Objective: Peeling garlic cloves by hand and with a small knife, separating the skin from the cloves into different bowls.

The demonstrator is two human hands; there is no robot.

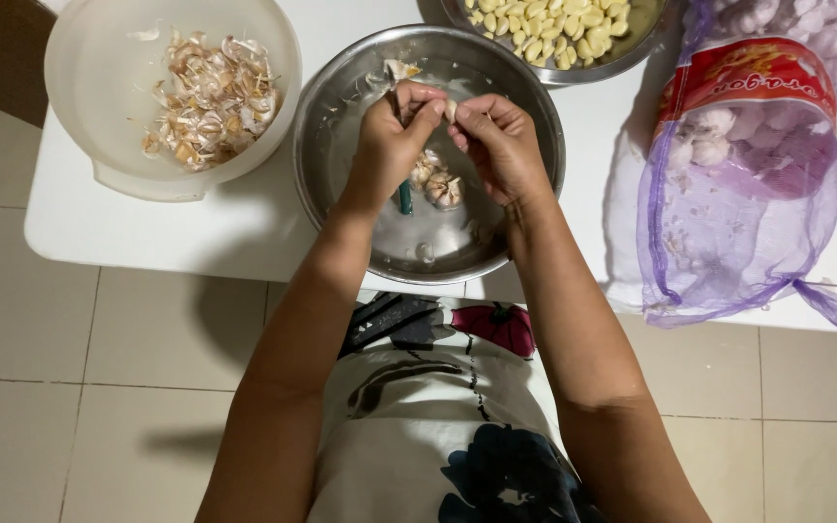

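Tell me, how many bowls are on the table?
3: a white plastic bowl of garlic skins at the left, a steel bowl under the hands in the middle, and another steel bowl of peeled cloves, partly cut off at the top edge.

We see pale cream cloves (546, 27) in a silver steel bowl (632, 44), tan-and-white skins (210, 97) in a white plastic bowl (99, 87), a purple mesh sack (743, 194) with a red label (743, 77), and white garlic (443, 187) beside a teal handle (405, 198) on a white table (147, 228).

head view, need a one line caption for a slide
Left hand and right hand work a garlic clove over a steel bowl, skins bowl alongside.
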